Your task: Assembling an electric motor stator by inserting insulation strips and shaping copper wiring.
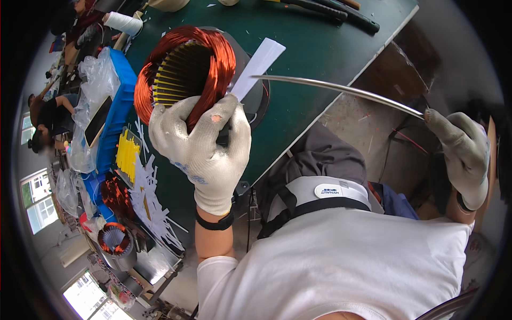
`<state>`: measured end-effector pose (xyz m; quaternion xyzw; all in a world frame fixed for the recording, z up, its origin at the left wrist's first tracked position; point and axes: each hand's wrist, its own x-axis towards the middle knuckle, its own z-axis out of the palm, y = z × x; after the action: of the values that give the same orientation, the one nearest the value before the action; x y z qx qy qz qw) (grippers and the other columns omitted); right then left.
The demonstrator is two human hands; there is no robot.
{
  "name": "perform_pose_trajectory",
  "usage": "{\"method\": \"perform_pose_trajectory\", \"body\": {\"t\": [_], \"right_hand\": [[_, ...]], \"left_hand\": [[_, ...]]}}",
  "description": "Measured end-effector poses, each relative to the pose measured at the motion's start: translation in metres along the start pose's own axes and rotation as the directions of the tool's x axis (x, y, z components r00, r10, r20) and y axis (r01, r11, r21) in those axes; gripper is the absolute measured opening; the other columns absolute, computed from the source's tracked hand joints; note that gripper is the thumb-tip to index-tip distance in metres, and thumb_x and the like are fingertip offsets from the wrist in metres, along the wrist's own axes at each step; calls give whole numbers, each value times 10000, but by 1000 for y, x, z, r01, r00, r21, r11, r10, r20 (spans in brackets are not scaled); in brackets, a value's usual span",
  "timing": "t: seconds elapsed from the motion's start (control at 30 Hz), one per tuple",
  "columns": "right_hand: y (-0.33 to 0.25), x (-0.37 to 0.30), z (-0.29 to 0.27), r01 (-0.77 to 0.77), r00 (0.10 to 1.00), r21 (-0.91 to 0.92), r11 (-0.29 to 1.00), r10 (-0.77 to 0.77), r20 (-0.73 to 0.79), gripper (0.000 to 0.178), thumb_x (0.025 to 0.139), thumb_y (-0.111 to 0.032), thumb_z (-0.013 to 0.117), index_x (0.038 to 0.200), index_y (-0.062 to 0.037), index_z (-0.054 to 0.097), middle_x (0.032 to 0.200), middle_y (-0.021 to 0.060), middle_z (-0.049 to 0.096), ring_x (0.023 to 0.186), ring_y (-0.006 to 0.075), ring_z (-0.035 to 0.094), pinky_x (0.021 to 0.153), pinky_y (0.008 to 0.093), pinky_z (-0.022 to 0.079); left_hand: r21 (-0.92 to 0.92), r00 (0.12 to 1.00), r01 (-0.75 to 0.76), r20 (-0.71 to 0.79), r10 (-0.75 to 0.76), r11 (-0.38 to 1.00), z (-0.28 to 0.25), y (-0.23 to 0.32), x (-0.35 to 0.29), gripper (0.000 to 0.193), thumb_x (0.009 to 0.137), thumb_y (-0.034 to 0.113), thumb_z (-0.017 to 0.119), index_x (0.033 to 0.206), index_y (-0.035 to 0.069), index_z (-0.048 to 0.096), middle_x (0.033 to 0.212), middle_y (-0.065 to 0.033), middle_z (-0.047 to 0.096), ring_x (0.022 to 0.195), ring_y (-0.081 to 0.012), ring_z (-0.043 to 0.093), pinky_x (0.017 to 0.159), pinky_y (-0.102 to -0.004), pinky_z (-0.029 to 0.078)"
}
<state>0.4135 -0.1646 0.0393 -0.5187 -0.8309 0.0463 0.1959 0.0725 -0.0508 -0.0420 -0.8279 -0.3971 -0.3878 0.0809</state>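
Note:
A motor stator with thick copper windings (220, 60) stands tilted on the green tabletop, its bore lined with yellow slot strips (169, 90). My left hand (205, 141), in a white knit glove, lies against the near side of the windings. Its fingers close on the lower end of a white paper strip (260, 66), which slants up beside the coil. Out to the right, my gloved right hand (461, 152) grips one end of a long, slim, slightly curved metal rod (341, 88). The rod's far tip touches or overlaps the paper; which one I cannot tell.
Yellow strips (127, 154) and loose white paper strips (146, 200) lie left of my left arm. A blue tray (124, 72) holds plastic bags and a phone (98, 121). Another stator (114, 240) sits lower left. Dark-handled tools (352, 16) lie at the far edge; people are at far left.

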Motion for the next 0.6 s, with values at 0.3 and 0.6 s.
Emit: {"method": "perform_pose_trajectory", "body": {"t": [0.3,0.6], "right_hand": [[4,-7,33,35,997,-153,988,-24,71,458,751,4,630,1204,-24,694,655,75,522,491,189,542,453,318,430],[12,51,118,41,990,463,886,27,-139,440,711,100,613,1121,-9,728,903,120,727,670,215,664,615,297,546]], "left_hand": [[71,998,-9,-63,13,997,8,2,2,201,718,24,786,892,121,765,922,-64,552,915,-236,507,809,-371,415],[95,990,-110,-79,117,989,6,-13,-1,197,705,77,764,851,208,744,912,-34,556,845,-228,517,781,-393,391]]}}
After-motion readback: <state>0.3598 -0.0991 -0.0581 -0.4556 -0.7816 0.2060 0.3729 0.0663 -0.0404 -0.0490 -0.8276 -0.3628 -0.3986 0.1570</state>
